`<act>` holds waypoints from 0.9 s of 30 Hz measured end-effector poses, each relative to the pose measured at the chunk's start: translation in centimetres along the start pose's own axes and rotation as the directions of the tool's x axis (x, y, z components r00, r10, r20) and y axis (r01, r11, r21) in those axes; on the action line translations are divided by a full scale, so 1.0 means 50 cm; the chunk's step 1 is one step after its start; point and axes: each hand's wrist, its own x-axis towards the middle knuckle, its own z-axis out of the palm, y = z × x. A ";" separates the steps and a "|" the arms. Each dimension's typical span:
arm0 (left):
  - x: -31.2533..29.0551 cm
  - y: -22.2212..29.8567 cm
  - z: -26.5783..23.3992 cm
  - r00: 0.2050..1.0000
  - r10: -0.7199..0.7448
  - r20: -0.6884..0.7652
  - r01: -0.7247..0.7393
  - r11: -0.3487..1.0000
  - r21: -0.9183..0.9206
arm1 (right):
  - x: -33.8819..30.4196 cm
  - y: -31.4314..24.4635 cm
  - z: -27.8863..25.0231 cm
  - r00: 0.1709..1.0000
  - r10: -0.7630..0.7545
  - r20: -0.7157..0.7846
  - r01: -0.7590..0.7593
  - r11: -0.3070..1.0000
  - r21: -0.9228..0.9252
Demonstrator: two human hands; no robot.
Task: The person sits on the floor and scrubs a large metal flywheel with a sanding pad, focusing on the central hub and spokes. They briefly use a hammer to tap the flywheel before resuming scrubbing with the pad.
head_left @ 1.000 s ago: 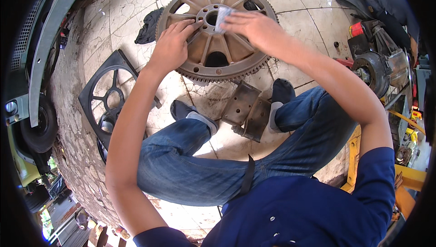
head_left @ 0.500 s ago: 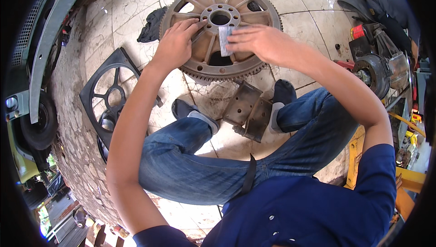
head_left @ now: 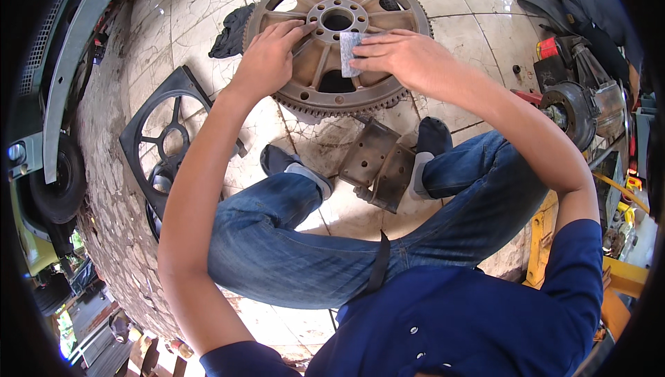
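A large rusty-brown flywheel [head_left: 322, 65] with a toothed rim lies in front of me, its spokes and bolt-holed hub [head_left: 356, 16] facing up. My left hand [head_left: 272, 55] rests on its left side, fingers stretched toward the hub and holding nothing. In my right hand [head_left: 391, 57] is a grey rectangular piece that looks like folded sandpaper [head_left: 348, 55], pressed against the flywheel just below the hub under my fingers. The thumb of that hand is hidden.
A rusty metal bracket [head_left: 367, 159] lies between my feet. To the left are a black fan shroud [head_left: 136, 138] and a dark cloth [head_left: 232, 32]. Machine parts [head_left: 571, 110] crowd the right, near a yellow metal frame [head_left: 539, 238]. A vehicle wheel [head_left: 61, 181] stands far left.
My right hand and the sandpaper have shifted slightly right across the flywheel. The left hand stays on the left side. The whole view has tilted a little.
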 end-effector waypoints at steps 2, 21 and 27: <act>-0.002 0.005 0.002 1.000 0.012 -0.010 -0.012 1.000 0.000 | -0.010 -0.019 -0.008 0.999 -0.045 0.030 0.046 0.999 -0.028; 0.004 -0.003 -0.027 0.989 0.021 0.147 -0.011 0.998 -0.065 | -0.006 -0.046 -0.008 0.998 0.053 -0.016 -0.054 0.997 -0.050; -0.006 0.005 -0.017 0.996 0.000 0.086 0.001 1.000 -0.015 | -0.005 -0.063 -0.007 0.998 0.053 0.027 -0.052 0.998 -0.048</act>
